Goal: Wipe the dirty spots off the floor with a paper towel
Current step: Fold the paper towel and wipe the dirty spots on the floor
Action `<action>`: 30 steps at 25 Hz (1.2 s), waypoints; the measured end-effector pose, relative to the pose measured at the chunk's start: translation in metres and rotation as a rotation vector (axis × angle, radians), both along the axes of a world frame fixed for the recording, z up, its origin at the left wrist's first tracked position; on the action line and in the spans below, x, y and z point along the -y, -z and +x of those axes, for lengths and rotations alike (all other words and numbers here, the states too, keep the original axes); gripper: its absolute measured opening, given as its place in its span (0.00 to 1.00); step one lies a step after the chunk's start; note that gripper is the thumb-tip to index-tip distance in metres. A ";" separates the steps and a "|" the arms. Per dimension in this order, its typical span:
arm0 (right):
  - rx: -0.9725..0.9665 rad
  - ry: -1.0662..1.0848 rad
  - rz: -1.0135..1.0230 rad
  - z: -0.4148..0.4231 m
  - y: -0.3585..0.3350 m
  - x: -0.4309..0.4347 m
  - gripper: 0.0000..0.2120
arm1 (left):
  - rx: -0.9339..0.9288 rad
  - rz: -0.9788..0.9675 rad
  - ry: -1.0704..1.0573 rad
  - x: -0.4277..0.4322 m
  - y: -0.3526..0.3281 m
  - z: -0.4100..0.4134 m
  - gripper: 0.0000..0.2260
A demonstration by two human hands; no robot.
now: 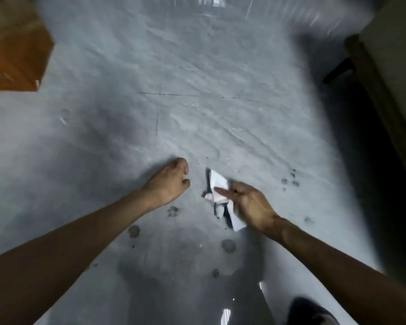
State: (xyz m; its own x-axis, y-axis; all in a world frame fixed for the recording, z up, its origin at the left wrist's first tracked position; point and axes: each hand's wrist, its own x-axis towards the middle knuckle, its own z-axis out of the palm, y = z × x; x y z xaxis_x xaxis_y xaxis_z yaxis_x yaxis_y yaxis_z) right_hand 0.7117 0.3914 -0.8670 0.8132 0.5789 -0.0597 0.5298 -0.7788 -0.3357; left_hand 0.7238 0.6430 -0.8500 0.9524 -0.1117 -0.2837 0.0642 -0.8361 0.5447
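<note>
Pinching a crumpled white paper towel [218, 182] just below centre, the right hand [251, 207] curls round it, forefinger straight. At its 9 o'clock the left hand [168, 181] is curled, holding nothing. Round dark spots [134, 231] dot the glossy grey floor [197, 113] toward 6 o'clock. A brown cardboard box [14, 55] sits at 10 o'clock.

We read no text, label, brand, number or sign. Cardboard box [14, 52] at the far left edge of the floor [197, 118]: brown faces too blurred for us to make out any print. Paper towel [218, 184]: white on the faces we see.
</note>
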 end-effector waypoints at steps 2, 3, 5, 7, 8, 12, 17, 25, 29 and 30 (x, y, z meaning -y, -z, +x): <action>0.117 0.133 -0.035 0.019 -0.011 0.060 0.07 | -0.037 -0.031 0.094 0.048 0.005 0.015 0.08; 0.114 0.292 -0.034 0.028 -0.014 0.091 0.08 | -0.042 -0.042 0.124 0.066 0.005 0.021 0.07; 0.124 0.628 -0.057 0.040 -0.012 0.149 0.10 | 0.019 0.006 0.181 0.089 0.008 0.034 0.07; 0.066 0.847 -0.162 0.044 0.004 0.190 0.14 | 0.103 0.128 0.212 0.095 0.015 0.045 0.09; 0.035 0.945 -0.182 0.045 0.012 0.202 0.16 | 0.127 0.197 0.223 0.096 0.019 0.050 0.10; 0.166 0.955 -0.219 0.059 0.029 0.157 0.19 | 0.152 0.299 0.217 0.097 0.029 0.055 0.13; 0.067 0.312 0.080 0.018 0.023 -0.001 0.19 | 0.153 0.099 0.005 0.084 0.019 0.056 0.08; 0.200 0.704 -0.336 0.076 0.031 0.059 0.20 | 0.203 0.107 -0.250 -0.021 0.015 0.021 0.05; 0.106 0.613 -0.094 0.083 0.033 -0.070 0.18 | 0.139 0.066 -0.273 -0.045 0.019 0.010 0.04; 0.145 0.445 -0.001 0.067 0.038 -0.101 0.18 | 0.128 0.068 -0.284 -0.047 0.019 0.008 0.04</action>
